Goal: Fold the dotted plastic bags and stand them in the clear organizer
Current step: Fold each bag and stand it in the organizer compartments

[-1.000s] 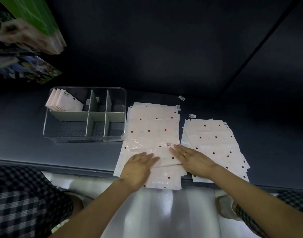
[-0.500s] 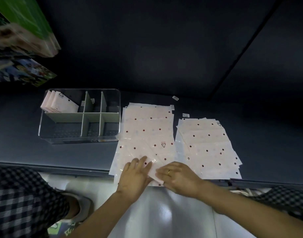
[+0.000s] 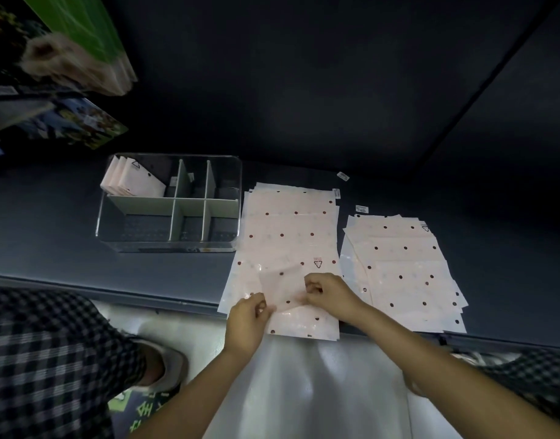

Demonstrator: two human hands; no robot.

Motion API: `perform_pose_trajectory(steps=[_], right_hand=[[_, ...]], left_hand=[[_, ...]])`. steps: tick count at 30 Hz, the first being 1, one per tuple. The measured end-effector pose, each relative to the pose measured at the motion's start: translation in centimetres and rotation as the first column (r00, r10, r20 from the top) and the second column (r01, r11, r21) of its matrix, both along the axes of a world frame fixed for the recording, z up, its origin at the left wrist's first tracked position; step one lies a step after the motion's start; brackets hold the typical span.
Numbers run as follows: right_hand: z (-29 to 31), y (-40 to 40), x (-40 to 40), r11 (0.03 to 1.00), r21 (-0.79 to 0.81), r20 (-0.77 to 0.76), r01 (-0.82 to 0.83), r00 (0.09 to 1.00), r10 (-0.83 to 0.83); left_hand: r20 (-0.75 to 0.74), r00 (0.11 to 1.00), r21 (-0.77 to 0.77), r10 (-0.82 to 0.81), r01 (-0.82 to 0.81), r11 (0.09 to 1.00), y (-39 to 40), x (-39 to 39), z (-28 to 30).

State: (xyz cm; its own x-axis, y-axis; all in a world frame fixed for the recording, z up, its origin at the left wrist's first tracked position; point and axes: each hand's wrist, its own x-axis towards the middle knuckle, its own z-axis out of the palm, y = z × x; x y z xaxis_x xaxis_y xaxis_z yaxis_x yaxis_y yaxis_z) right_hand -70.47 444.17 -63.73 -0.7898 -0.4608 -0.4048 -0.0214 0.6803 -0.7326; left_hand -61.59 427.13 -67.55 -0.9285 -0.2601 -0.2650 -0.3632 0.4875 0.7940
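A stack of pale pink dotted plastic bags (image 3: 288, 229) lies flat on the dark shelf, its near end hanging over the front edge. On top of it sits a partly folded dotted bag (image 3: 283, 288). My left hand (image 3: 247, 321) pinches its near left edge and my right hand (image 3: 328, 293) pinches its right side. A second stack of dotted bags (image 3: 402, 267) lies to the right. The clear organizer (image 3: 169, 245) stands to the left, with several folded bags (image 3: 131, 182) upright in its far left compartment.
The dark shelf (image 3: 50, 217) has a back wall close behind. Packaged goods (image 3: 66, 58) hang at the upper left. Small white labels (image 3: 342, 176) lie behind the bag stacks. My checked trousers and a shoe (image 3: 164, 365) show below the shelf edge.
Both hands went from pressing flat on the bag to pinching it by its sides, and the bag is now folded smaller. The camera view has shifted slightly.
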Motion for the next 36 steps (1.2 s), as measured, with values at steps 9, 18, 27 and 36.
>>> perform_pose_trajectory(steps=[9, 18, 27, 36], right_hand=[[-2.3, -2.7, -1.2, 0.969, 0.183, -0.025, 0.163, 0.987, -0.161], [-1.7, -3.6, -1.4, 0.935, 0.304, -0.084, 0.184, 0.983, -0.166], [-3.0, -4.5, 2.0, 0.874, 0.294, -0.405, -0.386, 0.778, 0.480], [-3.9, -3.8, -1.5, 0.841, 0.399, -0.308, -0.366, 0.810, 0.499]], left_hand=[[-0.160, 0.984, -0.155, 0.078, -0.103, 0.982, 0.4, 0.4, 1.0], [0.281, 0.702, -0.680, -0.654, 0.627, 0.380, -1.5, 0.4, -1.0], [0.347, 0.632, -0.694, -0.693, 0.670, 0.265, -3.1, -0.2, -1.8], [0.314, 0.627, -0.674, -0.713, 0.676, 0.298, -3.4, -0.2, -1.8]])
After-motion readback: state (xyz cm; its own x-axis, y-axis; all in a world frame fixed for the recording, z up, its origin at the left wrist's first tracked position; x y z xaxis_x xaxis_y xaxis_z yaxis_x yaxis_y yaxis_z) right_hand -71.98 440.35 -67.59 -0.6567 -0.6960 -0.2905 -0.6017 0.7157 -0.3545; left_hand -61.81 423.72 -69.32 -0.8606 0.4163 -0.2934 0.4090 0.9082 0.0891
